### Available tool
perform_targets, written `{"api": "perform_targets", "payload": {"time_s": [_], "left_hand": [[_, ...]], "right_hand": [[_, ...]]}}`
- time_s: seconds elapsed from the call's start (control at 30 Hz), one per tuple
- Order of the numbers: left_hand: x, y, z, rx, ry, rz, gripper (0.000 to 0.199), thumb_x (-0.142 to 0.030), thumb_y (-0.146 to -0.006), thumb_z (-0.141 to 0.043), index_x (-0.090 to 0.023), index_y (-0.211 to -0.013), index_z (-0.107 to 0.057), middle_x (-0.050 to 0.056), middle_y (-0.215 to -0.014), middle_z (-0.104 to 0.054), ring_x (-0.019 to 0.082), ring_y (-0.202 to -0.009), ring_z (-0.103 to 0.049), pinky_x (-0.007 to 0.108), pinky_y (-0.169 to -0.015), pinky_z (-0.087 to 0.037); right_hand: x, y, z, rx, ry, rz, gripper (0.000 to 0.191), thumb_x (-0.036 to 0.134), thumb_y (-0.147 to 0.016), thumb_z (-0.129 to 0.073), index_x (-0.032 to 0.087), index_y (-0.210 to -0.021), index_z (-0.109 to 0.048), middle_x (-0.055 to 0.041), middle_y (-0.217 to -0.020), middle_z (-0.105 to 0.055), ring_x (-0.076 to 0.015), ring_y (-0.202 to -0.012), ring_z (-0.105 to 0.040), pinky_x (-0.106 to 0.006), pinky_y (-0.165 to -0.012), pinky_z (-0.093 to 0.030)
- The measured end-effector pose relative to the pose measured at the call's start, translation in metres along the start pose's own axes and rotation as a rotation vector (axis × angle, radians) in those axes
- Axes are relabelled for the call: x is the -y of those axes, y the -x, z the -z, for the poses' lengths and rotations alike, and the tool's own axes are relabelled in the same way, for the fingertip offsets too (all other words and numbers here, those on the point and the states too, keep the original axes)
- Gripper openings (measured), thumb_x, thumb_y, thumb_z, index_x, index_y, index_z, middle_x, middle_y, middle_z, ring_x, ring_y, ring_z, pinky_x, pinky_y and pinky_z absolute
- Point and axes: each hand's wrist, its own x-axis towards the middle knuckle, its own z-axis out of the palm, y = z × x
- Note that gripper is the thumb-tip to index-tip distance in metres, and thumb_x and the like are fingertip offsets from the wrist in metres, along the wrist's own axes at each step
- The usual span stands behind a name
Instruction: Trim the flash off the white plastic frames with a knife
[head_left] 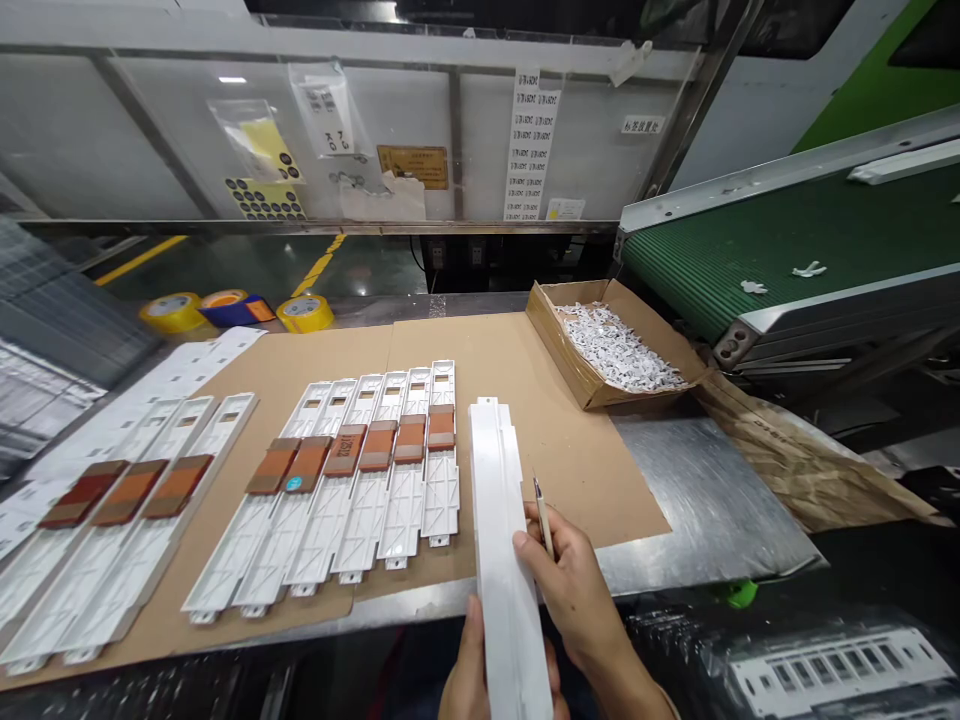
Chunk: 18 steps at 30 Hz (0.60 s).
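Observation:
A long white plastic panel (501,560) is held upright in front of me, its smooth face towards me and its far end over the cardboard. My left hand (466,665) is closed around its lower end, with fingertips showing at the right edge. Between the fingers of my right hand (570,580) sits a slim, pale-handled craft knife (544,518), its thin tip pointing up and away. The right thumb rests against the panel's right edge, so the blade stands just beside the panel without visibly touching it. Left of it lie several ribbed white panels (390,520) with orange-brown blocks (379,445) across them.
A cardboard box (574,365) of small white plastic bits stands at the back right, beside a green conveyor (810,230). More panels (135,560), printed sheets (195,365) and tape rolls (306,313) are on the left. Cardboard (585,480) covers part of the metal table (705,500).

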Motion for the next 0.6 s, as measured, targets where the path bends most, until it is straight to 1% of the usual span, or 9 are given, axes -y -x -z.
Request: {"api": "perform_targets", "payload": {"time_s": [0.1,0.23,0.37,0.47,0.6], "left_hand": [[-0.0002,0.0004,0.0012,0.018,-0.02,0.0,0.077,-0.079,-0.066,-0.048,-0.004,-0.069,-0.066,0.01,-0.053,-0.062,0.016,-0.049,-0.058,0.024,-0.05,-0.037],[0.0005,0.0006,0.0038,0.034,-0.029,0.003,0.079,-0.08,-0.068,-0.043,-0.005,-0.07,-0.066,0.01,-0.053,-0.062,0.015,-0.047,-0.056,0.024,-0.051,-0.037],[0.0005,0.0007,0.005,0.022,-0.043,0.004,0.081,-0.081,-0.068,-0.04,-0.004,-0.071,-0.066,0.011,-0.054,-0.062,0.015,-0.049,-0.056,0.025,-0.052,-0.037],[0.0001,0.0006,0.0042,0.018,-0.035,0.001,0.079,-0.08,-0.067,-0.043,-0.005,-0.069,-0.066,0.01,-0.053,-0.061,0.016,-0.049,-0.057,0.025,-0.052,-0.037],[0.0003,0.0004,0.0037,0.018,-0.025,0.004,0.078,-0.08,-0.065,-0.047,-0.004,-0.07,-0.066,0.01,-0.053,-0.062,0.016,-0.049,-0.057,0.024,-0.052,-0.037]], "right_hand": [[0.0006,-0.0005,-0.0006,0.006,-0.008,-0.004,0.023,0.036,-0.087,-0.053,0.018,-0.1,-0.059,0.0015,-0.074,-0.052,-0.0145,-0.071,-0.047,-0.024,-0.07,-0.043],[0.004,-0.0011,-0.0024,-0.007,-0.016,-0.009,0.026,0.038,-0.084,-0.056,0.017,-0.098,-0.061,0.0008,-0.073,-0.053,-0.0154,-0.07,-0.049,-0.025,-0.069,-0.044],[0.005,-0.001,-0.0037,-0.024,-0.021,-0.009,0.03,0.04,-0.082,-0.058,0.015,-0.098,-0.061,0.0002,-0.072,-0.053,-0.016,-0.069,-0.05,-0.026,-0.069,-0.046],[0.0041,-0.0007,-0.0043,-0.044,-0.017,-0.008,0.03,0.042,-0.08,-0.059,0.016,-0.094,-0.061,0.0009,-0.069,-0.052,-0.0154,-0.066,-0.048,-0.026,-0.066,-0.046],[0.0038,-0.0005,-0.0053,-0.056,-0.015,-0.008,0.027,0.044,-0.079,-0.059,0.018,-0.084,-0.06,0.0022,-0.066,-0.048,-0.0146,-0.063,-0.046,-0.026,-0.066,-0.046]]}}
